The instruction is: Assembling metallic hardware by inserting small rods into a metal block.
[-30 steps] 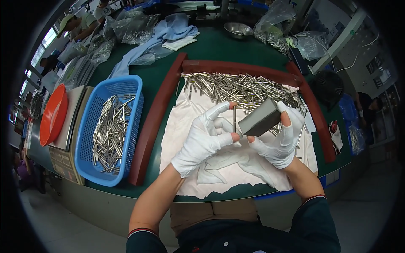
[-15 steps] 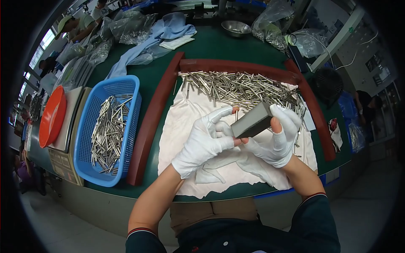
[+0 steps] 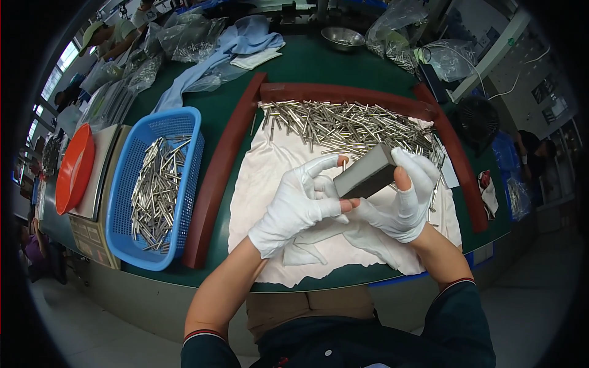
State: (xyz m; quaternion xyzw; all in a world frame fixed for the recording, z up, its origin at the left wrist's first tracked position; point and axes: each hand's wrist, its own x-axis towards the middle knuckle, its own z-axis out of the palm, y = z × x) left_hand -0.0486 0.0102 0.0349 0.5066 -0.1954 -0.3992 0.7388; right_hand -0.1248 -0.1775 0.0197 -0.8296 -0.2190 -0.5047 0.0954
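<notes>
1. The right hand (image 3: 402, 199), in a white glove with bare fingertips, is closed around a grey rectangular block (image 3: 365, 179), held tilted just right of the frame's centre, above the cloth.
2. The left hand (image 3: 299, 205), gloved the same way, is curled with its fingertips meeting the block's lower left end; a thin metal pin (image 3: 344, 164) seems to stand between its fingers, but what it pinches is too small to tell.
3. Both hands hover over a white cloth (image 3: 270, 178) spread across the middle of the frame.
4. A heap of short metal pins (image 3: 343, 126) lies along the cloth's upper edge, above the hands.
5. A dark red frame (image 3: 221, 178) bounds the cloth on the left, top and right.
6. Left of the frame, a blue plastic basket (image 3: 184, 119) holds more metal pins (image 3: 153, 196).
7. At the far left, an orange lid (image 3: 73, 168) rests on a flat beige box.
8. All of it sits on a green table (image 3: 307, 64); a light blue cloth (image 3: 239, 46) and a steel bowl (image 3: 342, 38) lie towards the top.
</notes>
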